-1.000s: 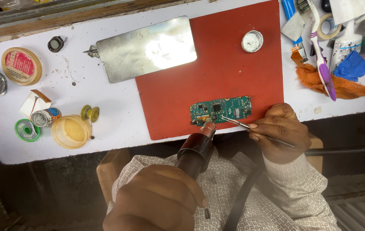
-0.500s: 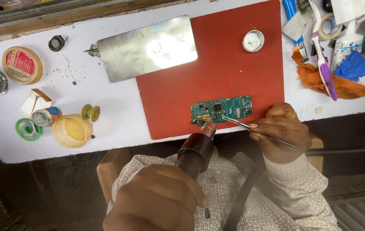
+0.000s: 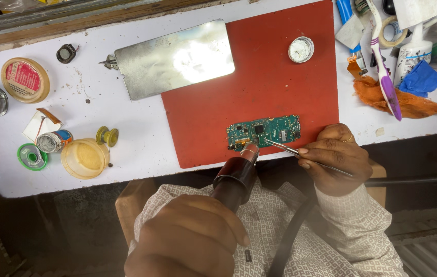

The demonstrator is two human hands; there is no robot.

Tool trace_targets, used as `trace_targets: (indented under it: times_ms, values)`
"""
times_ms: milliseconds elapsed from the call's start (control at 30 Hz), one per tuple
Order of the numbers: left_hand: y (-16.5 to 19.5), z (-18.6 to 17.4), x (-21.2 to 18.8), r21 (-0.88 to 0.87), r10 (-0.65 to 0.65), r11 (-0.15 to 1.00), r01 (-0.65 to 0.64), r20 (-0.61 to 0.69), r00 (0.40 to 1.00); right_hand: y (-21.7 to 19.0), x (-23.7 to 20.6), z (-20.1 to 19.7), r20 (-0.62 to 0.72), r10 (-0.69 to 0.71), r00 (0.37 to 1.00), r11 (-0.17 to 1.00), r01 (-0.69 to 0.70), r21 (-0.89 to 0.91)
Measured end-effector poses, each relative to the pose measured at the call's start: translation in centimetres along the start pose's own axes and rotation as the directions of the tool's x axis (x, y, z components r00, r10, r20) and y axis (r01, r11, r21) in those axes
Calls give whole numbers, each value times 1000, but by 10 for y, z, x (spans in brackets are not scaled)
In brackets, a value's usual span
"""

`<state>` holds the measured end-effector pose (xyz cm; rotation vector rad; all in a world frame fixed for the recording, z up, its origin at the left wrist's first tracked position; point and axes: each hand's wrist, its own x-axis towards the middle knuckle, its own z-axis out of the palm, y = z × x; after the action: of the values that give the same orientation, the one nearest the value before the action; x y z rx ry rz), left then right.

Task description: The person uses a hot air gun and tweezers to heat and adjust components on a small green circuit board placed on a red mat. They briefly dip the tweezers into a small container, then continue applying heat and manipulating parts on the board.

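The left hand [image 3: 187, 238] is wrapped around the handle of a black hot-air gun [image 3: 235, 177], fingers curled tight about it, and the gun's reddish nozzle points up at the lower left edge of a green circuit board [image 3: 264, 131]. Whether the nozzle touches the board or only hovers just beside it cannot be told. The right hand [image 3: 336, 159] rests at the near edge of the table [image 3: 141, 149], thumb and forefinger pressed together on thin metal tweezers [image 3: 285, 149], which slant up and left from the fingers; their tip lies on the board, just right of the nozzle. The board lies flat near the bottom edge of a red mat [image 3: 259, 87], just beyond the fingertips of the right hand and straight ahead of the gun. Compared with half a second and a second ago, almost nothing has changed: both hands keep the same grips, the nozzle and tweezer tip sit at the same spots on the board, and the board has not shifted on the mat. Well beyond the fingers, a shiny metal plate [image 3: 175, 59] overlaps the mat's far left corner and a small round tin [image 3: 300, 50] stands on the mat. To the right of the right hand lie an orange cloth [image 3: 398, 102] and a toothbrush [image 3: 382, 61].
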<state>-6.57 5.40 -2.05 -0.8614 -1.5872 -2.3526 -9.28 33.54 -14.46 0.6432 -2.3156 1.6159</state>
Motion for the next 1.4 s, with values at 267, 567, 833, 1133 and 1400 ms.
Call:
trace_targets:
  times_ms: [267, 567, 833, 1133, 1400]
  values:
    - [1, 0, -4, -48, -13, 999, 15, 40, 999, 1, -1, -1, -1, -3, 1000, 1000, 3, 9]
    - [8, 10, -6, 100, -49, 993, 62, -128, 991, 1, -1, 0, 6, -1, 1000, 1000, 1, 5]
    - [-2, -4, -4, -30, 16, 999, -15, 38, 999, 1, 0, -2, 2, 6, 1000, 1000, -6, 2]
    - [0, -1, -4, 8, -25, 1000, 24, 78, 997, 0, 0, -1, -2, 3, 1000, 1000, -2, 4]
    - [7, 12, -2, 11, -48, 999, 49, -72, 996, -3, -1, 0, -10, 21, 1000, 1000, -21, 15]
